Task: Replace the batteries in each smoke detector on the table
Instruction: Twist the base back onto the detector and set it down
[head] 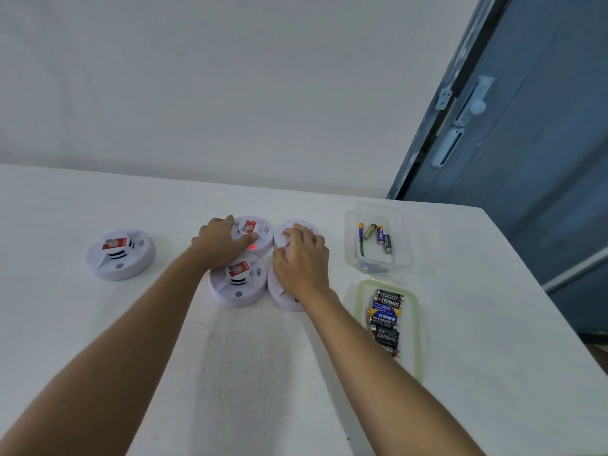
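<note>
Smoke detectors (237, 284) clustered centrally, left grip (221, 243) clasps rear detector (261, 229), right grip (304, 258) clasps neighbour detector (297, 224), trays (350, 245) rightward

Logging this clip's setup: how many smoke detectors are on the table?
5: left detector; back middle detector gripped by left hand; front middle detector; back right detector and front right detector, partly covered by right hand.
</note>
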A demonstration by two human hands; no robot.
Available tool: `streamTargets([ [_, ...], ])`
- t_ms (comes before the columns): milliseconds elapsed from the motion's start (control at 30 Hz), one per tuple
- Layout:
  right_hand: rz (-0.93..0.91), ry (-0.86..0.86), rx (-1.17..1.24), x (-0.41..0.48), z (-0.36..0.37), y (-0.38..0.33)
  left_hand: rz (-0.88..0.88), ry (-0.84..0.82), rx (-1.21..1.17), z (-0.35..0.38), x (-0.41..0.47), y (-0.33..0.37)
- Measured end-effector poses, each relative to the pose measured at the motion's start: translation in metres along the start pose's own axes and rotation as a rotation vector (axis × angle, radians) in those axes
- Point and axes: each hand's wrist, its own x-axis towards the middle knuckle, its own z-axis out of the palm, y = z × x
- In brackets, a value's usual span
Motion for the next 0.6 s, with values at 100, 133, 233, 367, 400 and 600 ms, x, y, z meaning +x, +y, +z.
streamTargets([
  [100, -0.002, -0.002, 0.020, -0.001, -0.003, -0.001, 0.028, 0.001, -0.086, -0.005, -0.008, 0.003],
  [133, -0.001, -0.011, 0.029, -0.001, -0.004, -0.002, 0.031, 0.023, -0.114, -0.007, -0.011, 0.002],
  [233, 0.024, -0.052, 0.036, -0.001, -0.006, -0.008, 0.078, 0.086, -0.152, -0.016, -0.020, -0.004],
  [367, 0.008, -0.068, 0.066, -0.011, -0.003, -0.032, 0.179, 0.221, -0.053, -0.030, -0.039, -0.019],
  [400, -0.021, -0.064, 0.091, -0.015, -0.001, -0.039, 0.193, 0.285, -0.034, -0.034, -0.045, -0.024],
  [600, -0.361, 0.044, 0.292, -0.048, 0.028, -0.092, 0.006, 0.597, 0.092, -0.049, -0.071, -0.086],
])
